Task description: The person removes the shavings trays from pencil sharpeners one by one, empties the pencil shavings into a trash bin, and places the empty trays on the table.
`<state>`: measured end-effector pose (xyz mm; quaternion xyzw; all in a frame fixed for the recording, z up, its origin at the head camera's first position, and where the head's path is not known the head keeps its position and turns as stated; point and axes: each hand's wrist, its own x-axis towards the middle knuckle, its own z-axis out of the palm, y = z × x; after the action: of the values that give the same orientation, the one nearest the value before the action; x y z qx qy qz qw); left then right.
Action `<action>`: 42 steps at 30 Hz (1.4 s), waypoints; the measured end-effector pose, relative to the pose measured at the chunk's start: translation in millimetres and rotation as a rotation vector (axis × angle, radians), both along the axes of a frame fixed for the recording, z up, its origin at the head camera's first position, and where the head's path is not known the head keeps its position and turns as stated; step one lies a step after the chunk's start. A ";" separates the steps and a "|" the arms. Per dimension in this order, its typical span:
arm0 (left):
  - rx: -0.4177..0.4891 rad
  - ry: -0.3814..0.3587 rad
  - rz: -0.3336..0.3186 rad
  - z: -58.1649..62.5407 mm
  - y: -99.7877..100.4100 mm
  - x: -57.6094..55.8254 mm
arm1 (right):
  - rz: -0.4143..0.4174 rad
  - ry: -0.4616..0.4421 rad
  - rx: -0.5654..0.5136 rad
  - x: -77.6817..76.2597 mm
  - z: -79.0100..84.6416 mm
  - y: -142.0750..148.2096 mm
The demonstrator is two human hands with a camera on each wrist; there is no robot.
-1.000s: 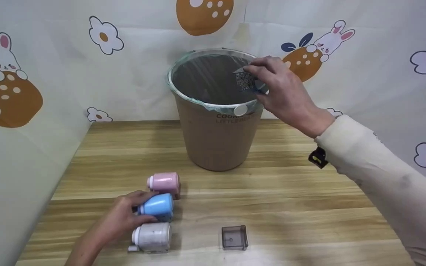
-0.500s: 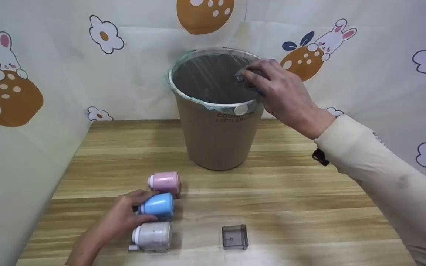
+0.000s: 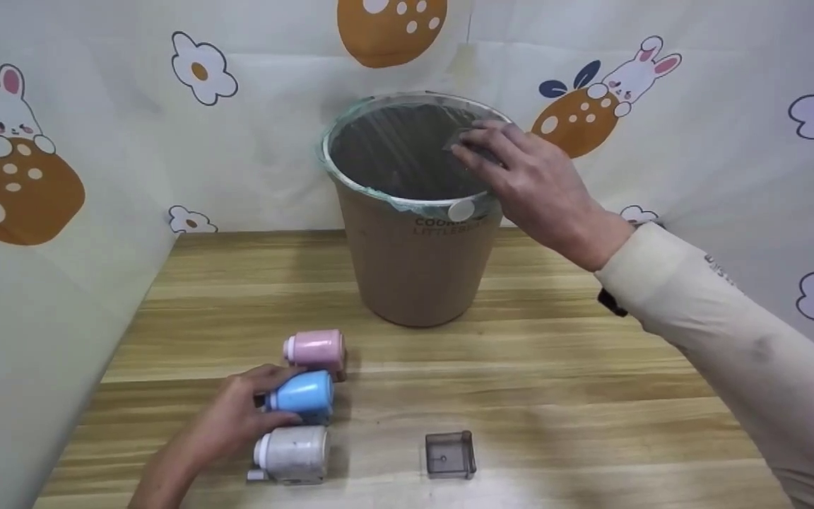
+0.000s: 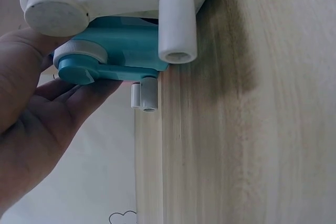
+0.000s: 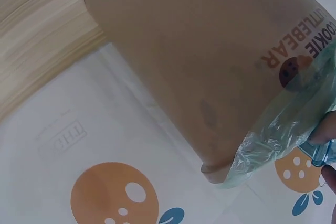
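My left hand (image 3: 230, 410) holds a blue hand-crank pencil sharpener (image 3: 306, 392) on the table, thumb on the near side and fingers on the far side. Its blue crank (image 4: 123, 72) shows in the left wrist view. Over the right side of a bin (image 3: 417, 268), my right hand (image 3: 538, 187) pinches a small clear blue shavings drawer (image 5: 321, 154). In the head view the fingers cover most of that drawer, and its inside is hidden. A pink sharpener (image 3: 316, 348) lies beyond the blue one, and a whitish sharpener (image 3: 295, 452) is nearer me.
A smoky clear drawer (image 3: 449, 454) sits on the wooden table (image 3: 576, 396), right of the whitish sharpener. The brown bin has a thin green liner (image 5: 273, 129) folded over its rim. A patterned cloth backdrop (image 3: 273, 162) stands behind and at both sides.
My right hand has turned over and dipped slightly, tipping the drawer; the dark shavings visible in it a second ago no longer show. The left hand and sharpeners stay put.
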<state>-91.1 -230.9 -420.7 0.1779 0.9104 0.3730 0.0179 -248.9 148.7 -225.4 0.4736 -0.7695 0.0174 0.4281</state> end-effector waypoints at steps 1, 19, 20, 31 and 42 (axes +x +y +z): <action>0.002 0.000 0.000 -0.2 0.2 -0.1 | -0.001 0.009 0.010 0.2 -0.6 0.5; 0.006 0.034 -0.007 -3.9 0.8 1.1 | -0.049 0.321 0.326 3.3 -5.1 12.8; 0.007 0.032 -0.011 -3.7 0.8 0.9 | -0.047 0.322 0.327 3.4 -5.4 13.5; 0.016 0.012 0.002 -1.0 0.6 1.3 | -0.038 0.279 0.253 3.5 -5.0 14.7; -0.005 0.066 -0.012 -4.0 0.7 1.9 | 0.040 0.008 -0.070 2.7 -5.0 17.0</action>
<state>-89.2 -230.2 -424.8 0.1956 0.9104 0.3644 -0.0096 -246.3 165.7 -230.4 0.4736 -0.7572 0.0507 0.4470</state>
